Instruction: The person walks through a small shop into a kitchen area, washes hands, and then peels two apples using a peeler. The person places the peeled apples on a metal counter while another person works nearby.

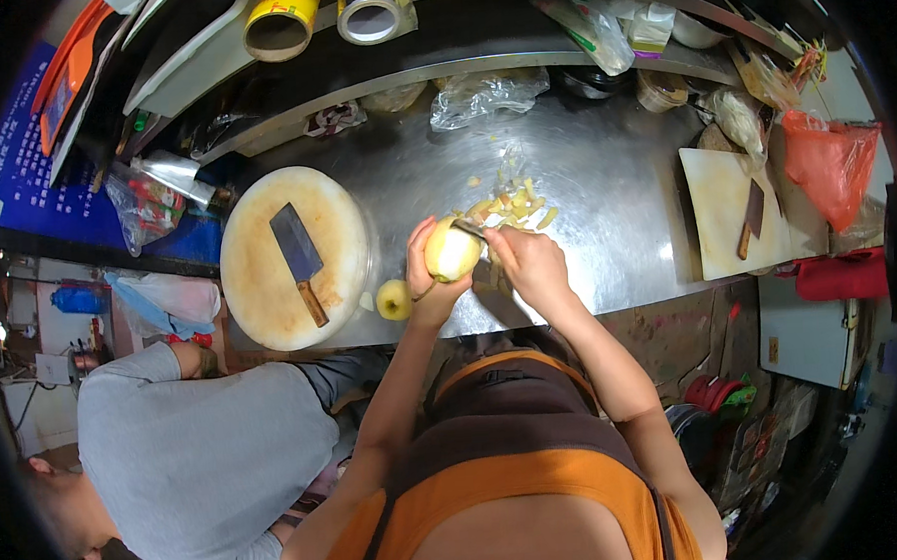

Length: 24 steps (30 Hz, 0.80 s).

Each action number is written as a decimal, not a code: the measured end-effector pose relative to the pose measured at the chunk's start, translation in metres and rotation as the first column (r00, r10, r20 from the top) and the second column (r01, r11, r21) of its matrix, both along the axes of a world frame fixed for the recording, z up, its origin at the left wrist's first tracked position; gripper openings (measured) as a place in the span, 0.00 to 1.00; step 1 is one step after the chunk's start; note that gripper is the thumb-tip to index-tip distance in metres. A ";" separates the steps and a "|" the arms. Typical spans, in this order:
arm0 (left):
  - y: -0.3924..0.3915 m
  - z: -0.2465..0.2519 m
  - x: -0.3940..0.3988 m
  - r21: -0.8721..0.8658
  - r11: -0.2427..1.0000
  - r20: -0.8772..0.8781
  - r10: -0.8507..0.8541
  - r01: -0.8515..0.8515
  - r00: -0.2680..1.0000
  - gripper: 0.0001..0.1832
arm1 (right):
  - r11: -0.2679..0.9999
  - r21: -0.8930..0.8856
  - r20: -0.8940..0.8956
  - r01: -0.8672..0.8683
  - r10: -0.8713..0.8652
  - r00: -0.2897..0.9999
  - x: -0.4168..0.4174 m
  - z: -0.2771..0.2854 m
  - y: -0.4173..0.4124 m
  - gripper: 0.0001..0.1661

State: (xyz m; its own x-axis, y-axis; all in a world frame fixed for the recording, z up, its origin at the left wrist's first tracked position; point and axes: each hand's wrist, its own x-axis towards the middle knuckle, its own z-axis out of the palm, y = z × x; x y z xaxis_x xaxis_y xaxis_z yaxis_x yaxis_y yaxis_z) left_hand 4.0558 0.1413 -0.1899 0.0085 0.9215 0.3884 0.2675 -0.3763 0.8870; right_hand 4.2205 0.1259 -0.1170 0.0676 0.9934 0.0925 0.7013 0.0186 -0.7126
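My left hand (434, 288) holds a pale, mostly peeled fruit (452, 254), perhaps an apple or pear, above the near edge of a steel worktop. A peeler (469, 228) with a dark handle is gripped in my right hand (529, 265), its head against the fruit's upper right side. Peelings (519, 203) lie scattered on the steel just beyond both hands. Left of my left hand, a second peeled fruit (393, 300) rests beside a round cutting board (257, 277), on which a cleaver (297, 245) lies flat.
A person in a grey shirt (208, 448) is bent over at my left. At the right, a knife (752, 214) lies on a white rectangular board (705, 224); a red plastic bag (830, 162) hangs nearby. Plastic bags (489, 94) sit under the steel shelf (409, 75) along the back.
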 end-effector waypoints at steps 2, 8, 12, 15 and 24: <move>-0.001 0.000 -0.002 0.011 0.999 0.000 -0.038 0.038 0.999 0.42 | 0.999 -0.016 0.080 -0.041 0.042 0.996 0.002 0.002 0.002 0.29; -0.007 0.006 -0.006 0.073 0.989 0.067 -0.134 0.129 0.989 0.47 | 0.913 -0.407 0.359 -0.018 0.178 0.916 0.030 -0.064 0.028 0.34; -0.009 0.031 -0.005 -0.198 0.934 0.546 -0.148 0.298 0.825 0.51 | 0.918 -0.387 0.221 0.084 0.004 0.975 0.031 -0.058 0.019 0.32; -0.008 0.024 -0.016 -0.249 0.851 0.762 -0.122 0.462 0.636 0.55 | 0.975 -0.222 -0.209 0.030 -0.078 0.975 0.018 -0.018 0.010 0.27; -0.004 0.018 -0.019 -0.223 0.792 0.757 -0.227 0.569 0.613 0.58 | 0.999 -0.027 0.035 0.037 -0.036 0.999 0.004 -0.008 0.015 0.25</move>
